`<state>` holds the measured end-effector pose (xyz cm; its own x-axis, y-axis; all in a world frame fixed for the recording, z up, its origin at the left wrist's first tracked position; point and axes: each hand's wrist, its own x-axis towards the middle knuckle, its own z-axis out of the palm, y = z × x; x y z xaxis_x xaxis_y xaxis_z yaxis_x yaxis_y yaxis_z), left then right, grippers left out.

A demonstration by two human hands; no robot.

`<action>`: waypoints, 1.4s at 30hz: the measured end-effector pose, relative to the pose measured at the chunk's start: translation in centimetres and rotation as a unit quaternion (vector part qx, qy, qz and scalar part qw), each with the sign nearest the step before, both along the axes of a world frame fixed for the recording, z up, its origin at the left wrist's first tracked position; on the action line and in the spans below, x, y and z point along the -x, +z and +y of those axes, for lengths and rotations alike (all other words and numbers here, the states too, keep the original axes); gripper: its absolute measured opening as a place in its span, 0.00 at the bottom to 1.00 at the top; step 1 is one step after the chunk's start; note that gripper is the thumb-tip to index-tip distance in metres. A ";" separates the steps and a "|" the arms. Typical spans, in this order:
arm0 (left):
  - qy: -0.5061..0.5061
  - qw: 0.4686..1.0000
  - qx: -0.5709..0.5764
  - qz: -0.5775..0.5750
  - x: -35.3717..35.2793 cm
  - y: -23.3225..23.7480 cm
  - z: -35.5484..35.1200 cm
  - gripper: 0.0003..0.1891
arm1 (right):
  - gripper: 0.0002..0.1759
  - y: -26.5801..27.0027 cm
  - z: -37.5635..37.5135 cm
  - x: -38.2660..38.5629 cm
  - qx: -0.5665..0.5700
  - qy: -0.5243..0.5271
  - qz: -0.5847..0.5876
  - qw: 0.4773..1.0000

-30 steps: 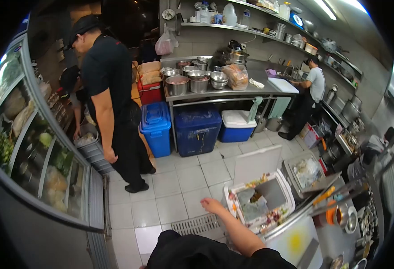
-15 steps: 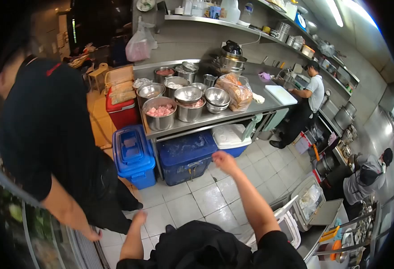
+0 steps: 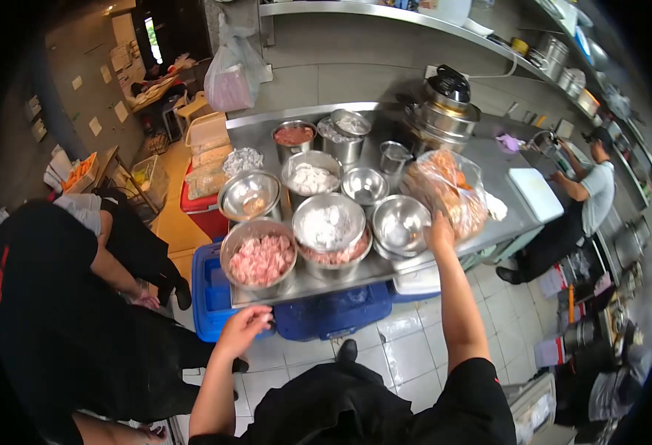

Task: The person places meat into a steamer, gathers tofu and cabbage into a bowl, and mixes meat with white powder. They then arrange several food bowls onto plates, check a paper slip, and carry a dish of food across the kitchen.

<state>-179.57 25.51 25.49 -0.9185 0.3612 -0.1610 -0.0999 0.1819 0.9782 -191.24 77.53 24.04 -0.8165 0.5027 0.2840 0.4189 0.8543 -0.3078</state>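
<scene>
My right hand is at the right rim of a stacked metal bowl, close beside a clear plastic bag of orange-brown food. Its fingers are partly hidden, and I cannot make out whether they grip the rim. My left hand hangs just off the table's front edge, fingers loosely bent and apart, with nothing visible in it. Beyond it stands a metal pot of pink diced meat. Between the hands, a floury metal bowl rests over another pot of meat.
More pots and bowls crowd the steel table, including minced meat. Blue bins stand below its front. A person in black is close on my left; another person works by a white cutting board.
I have come nearer the table. My right hand has moved from above the floor to the bowl rim; my left hand has risen to the table's front edge. The person on the left has shifted.
</scene>
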 end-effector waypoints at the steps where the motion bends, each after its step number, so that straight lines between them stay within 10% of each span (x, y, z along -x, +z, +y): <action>1: 0.007 1.000 0.003 -0.002 0.9 0.8 0.2 0.12 | 0.27 -0.6 0.9 1.5 0.018 0.014 -0.027 0.999; 10: 0.111 0.991 -0.031 0.065 7.9 7.3 0.5 0.11 | 0.08 8.8 -0.2 0.5 0.118 0.100 0.127 0.980; 13: 0.083 0.990 -0.005 0.110 12.2 8.0 1.4 0.11 | 0.07 12.9 -1.6 0.0 -0.129 0.217 0.261 0.932; 16: 0.017 0.976 0.051 0.210 17.0 9.2 4.3 0.14 | 0.07 13.8 -2.7 1.8 -0.124 0.196 0.327 0.916; 23: 0.093 0.974 -0.069 0.194 31.6 7.9 11.8 0.22 | 0.07 15.5 -17.0 16.2 0.153 0.261 0.231 0.925; 27: 0.269 0.953 -0.063 0.122 38.8 6.2 3.6 0.17 | 0.13 14.0 -22.0 28.5 0.555 0.414 0.127 0.711; 30: 0.304 0.920 -0.227 0.096 38.8 5.0 -2.7 0.18 | 0.33 7.8 -21.4 40.5 0.102 0.468 0.021 0.878; 33: 0.366 0.905 -0.209 0.049 35.9 4.9 -6.6 0.21 | 0.45 3.5 -23.0 45.9 -0.130 0.430 -0.105 0.887; 42: 0.386 0.904 -0.179 0.030 34.6 3.8 -9.1 0.22 | 0.31 0.5 -24.9 47.4 -0.112 0.342 -0.222 0.906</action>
